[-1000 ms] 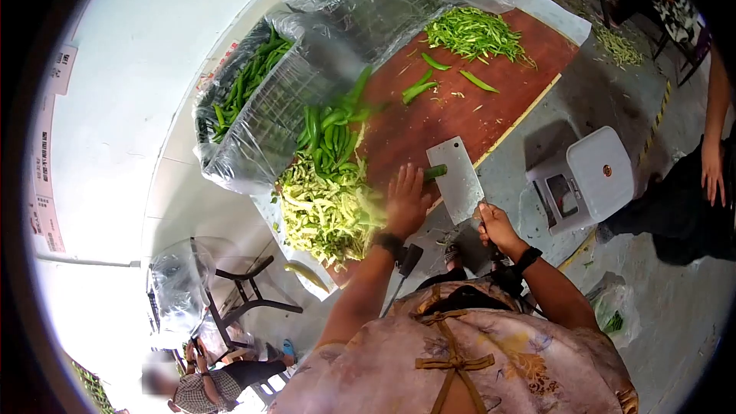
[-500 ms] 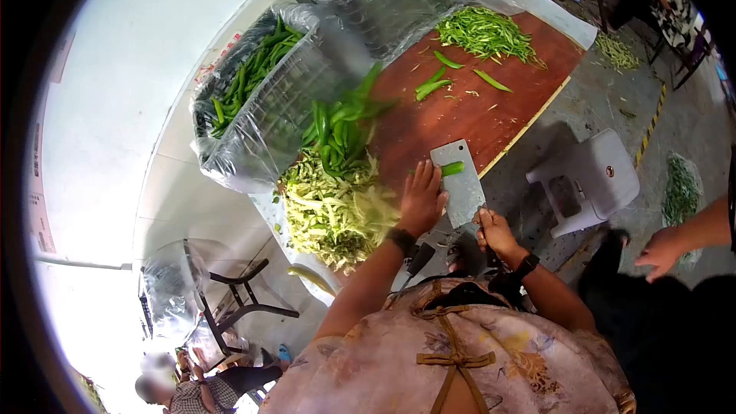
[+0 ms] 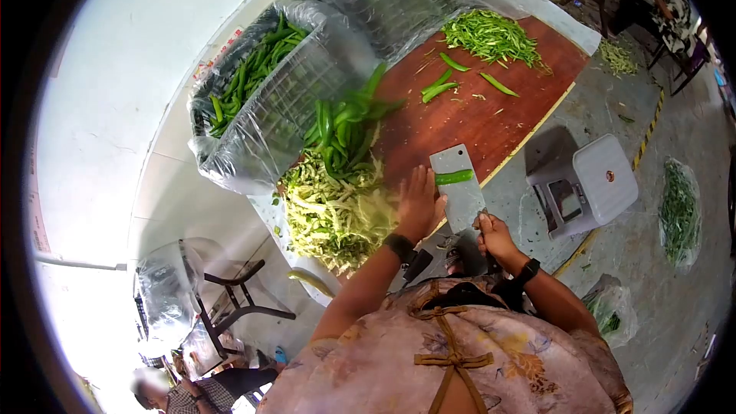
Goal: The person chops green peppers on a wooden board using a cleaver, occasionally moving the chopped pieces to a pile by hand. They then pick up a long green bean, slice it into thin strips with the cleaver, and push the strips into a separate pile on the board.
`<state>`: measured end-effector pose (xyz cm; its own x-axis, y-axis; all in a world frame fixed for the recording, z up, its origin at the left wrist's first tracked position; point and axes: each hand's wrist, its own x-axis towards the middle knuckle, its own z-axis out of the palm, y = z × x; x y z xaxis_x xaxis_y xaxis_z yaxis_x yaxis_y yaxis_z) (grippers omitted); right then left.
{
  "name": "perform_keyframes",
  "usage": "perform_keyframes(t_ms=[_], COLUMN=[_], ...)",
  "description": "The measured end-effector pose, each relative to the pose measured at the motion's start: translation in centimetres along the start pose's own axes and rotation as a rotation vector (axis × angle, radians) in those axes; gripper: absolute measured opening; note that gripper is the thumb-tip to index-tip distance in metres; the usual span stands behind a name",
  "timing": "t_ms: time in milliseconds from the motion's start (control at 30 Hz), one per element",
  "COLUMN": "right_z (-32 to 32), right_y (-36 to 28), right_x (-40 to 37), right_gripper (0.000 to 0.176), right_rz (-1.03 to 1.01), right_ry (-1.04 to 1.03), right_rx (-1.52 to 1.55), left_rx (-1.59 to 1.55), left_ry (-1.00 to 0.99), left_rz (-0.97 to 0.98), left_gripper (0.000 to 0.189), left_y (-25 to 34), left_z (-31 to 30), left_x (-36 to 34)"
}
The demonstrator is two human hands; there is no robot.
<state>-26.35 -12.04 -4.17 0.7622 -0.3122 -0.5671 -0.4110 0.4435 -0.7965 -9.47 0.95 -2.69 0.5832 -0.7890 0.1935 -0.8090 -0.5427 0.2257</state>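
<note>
My right hand [image 3: 497,238] is closed around the handle of a cleaver [image 3: 464,208] at the near edge of the red-brown board [image 3: 414,136]. The cleaver's wide grey blade lies almost flat, with a piece of green pepper [image 3: 454,176] over its upper part. Beside the blade, my left hand [image 3: 418,203] rests with fingers stretched out, fingertips right at the pepper's left end. To the left of that hand is a large heap of pale green scraps [image 3: 330,211], with whole green peppers [image 3: 341,134] lying just beyond it.
Sliced green pepper [image 3: 494,37] is piled at the board's far end, with several loose pieces nearby. Plastic-lined crates [image 3: 257,119] stand along the back, one holding green peppers. A grey stool [image 3: 606,180] and plastic bags of greens [image 3: 679,215] are on the floor. Another person [image 3: 203,397] sits at lower left.
A co-worker's hand and dark-clothed legs at the right have gone from view, uncovering a bag on the floor. My hands and the cleaver have barely moved; more of the pepper piece shows.
</note>
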Motion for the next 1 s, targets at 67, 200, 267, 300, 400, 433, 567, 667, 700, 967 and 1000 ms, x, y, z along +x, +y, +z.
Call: perform_keyframes(t_ms=[67,200,267,300,400,433,567,667,700,967,1000], right_z=[0.7,2.1,2.2,2.3,2.2,2.2,3.4,4.5,4.5,4.9,5.0], right_y=[0.3,0.9,1.5,1.6,1.7,1.9,2.4,-0.1,-0.6,0.0,0.0], right_x=[1.1,2.4,2.8,2.9,3.1,3.0,4.4,4.1,3.9,5.7,5.7], right_gripper=[0.033,0.034,0.034,0.033,0.033,0.033,0.034,0.034,0.034,0.032,0.033], right_rz=[-0.005,-0.036,-0.046,-0.064,-0.092,-0.1,-0.278,-0.12,-0.103,-0.176,-0.152], right_ry=[-0.028,-0.029,-0.02,-0.007,0.001,-0.009,0.026,0.017,0.014,0.049,0.054], right_rx=[-0.025,0.005,-0.005,-0.015,-0.035,-0.044,-0.134,-0.034,-0.021,-0.213,-0.167], left_rx=[0.001,-0.037,-0.046,-0.029,-0.036,-0.057,-0.089,-0.111,-0.113,-0.118,-0.121], left_ry=[-0.027,-0.003,0.0,0.015,0.012,-0.005,-0.038,-0.007,0.0,0.102,0.127], left_rz=[-0.021,-0.033,-0.039,-0.039,-0.044,-0.054,-0.082,-0.078,-0.065,-0.013,0.026], left_gripper=[0.067,0.068,0.069,0.069,0.07,0.069,0.067,0.065,0.063,0.053,0.05], left_y=[0.2,0.3,0.6,0.8,1.2,1.3,1.7,1.3,1.1,1.2,1.2], left_z=[-0.3,0.2,0.4,0.4,0.1,0.0,-0.3,0.1,0.2,0.8,0.9], left_x=[-0.1,-0.2,-0.3,-0.4,-0.3,-0.4,-0.1,-0.2,-0.1,0.7,0.9])
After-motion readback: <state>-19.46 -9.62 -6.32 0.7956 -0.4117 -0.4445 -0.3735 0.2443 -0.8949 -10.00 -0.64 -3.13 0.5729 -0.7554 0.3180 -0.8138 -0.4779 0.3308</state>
